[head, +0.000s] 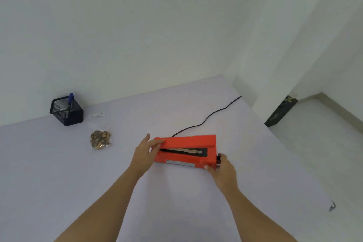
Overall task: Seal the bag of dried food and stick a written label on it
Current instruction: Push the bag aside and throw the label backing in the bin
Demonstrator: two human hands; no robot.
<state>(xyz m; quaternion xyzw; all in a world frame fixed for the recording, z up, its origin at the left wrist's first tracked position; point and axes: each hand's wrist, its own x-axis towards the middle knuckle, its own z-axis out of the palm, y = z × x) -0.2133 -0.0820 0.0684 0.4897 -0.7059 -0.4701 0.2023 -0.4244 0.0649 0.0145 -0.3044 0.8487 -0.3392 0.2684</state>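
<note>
An orange heat sealer [186,150] lies on the pale table [59,173] with its lid arm raised a little, so the sealing strip shows. My left hand [146,150] grips the sealer's left end, fingers on the lid. My right hand [223,167] holds the right end by a black knob. A clear bag of brown dried food [100,139] lies flat to the left, apart from both hands. A small white label [99,114] lies beyond the bag. A blue pen [69,104] stands in a black mesh holder [66,113].
The sealer's black cord [208,117] runs back right across the table toward the wall. The table's right edge drops to a floor with a dark object [280,113] against the wall. White walls border the far side.
</note>
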